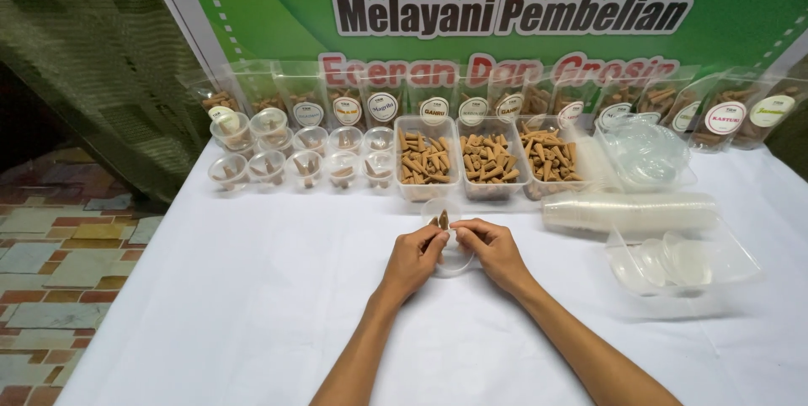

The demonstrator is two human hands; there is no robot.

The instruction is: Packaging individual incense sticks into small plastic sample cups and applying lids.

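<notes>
Green banner (505, 2) hangs behind the table, white border, dark and red lettering in white outline. Along its foot, a row of clear pouches (471, 103) leaning upright, brown pieces inside, each with a round white label (434, 111); one label at far right is green (772, 111). At the row's left end, small lidded clear cups (230, 127) with round white stickers on top.
</notes>
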